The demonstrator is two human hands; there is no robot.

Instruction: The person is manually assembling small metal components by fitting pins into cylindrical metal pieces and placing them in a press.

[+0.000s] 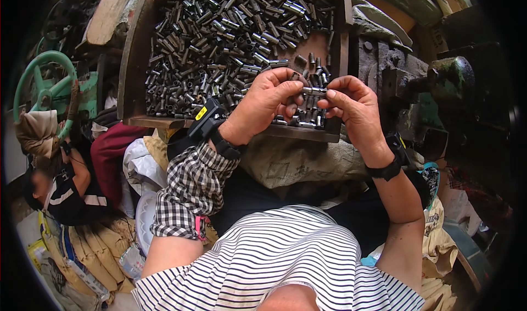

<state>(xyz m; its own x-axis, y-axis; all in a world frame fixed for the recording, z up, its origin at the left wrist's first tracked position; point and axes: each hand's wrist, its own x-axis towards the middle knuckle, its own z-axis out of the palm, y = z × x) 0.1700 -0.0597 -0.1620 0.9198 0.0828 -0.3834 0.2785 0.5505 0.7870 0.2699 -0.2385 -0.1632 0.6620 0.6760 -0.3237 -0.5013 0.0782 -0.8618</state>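
Note:
Between my hands is a short, shiny metal tube (pixel 314 92), lying roughly level. The thumb and fingers of my left hand (pixel 272 95) pinch its left end, while my right hand (pixel 351 103) grips the right end with thumb and forefinger. Both hands are over the near right part of a wooden tray (pixel 342 47). Many similar loose metal tubes (pixel 230 36) fill most of that tray, dark and silvery, pointing every way. A few tubes (pixel 313 60) stand or lie just beyond my fingers. My fingers partly hide the held tube's ends.
Right of the tray stands a dark, greasy machine (pixel 392 80) with a round metal part (pixel 450 77). On the left are a green handwheel (pixel 46 88) and another person (pixel 68 187). A grey sack cloth (pixel 296 160) lies below the tray's near edge.

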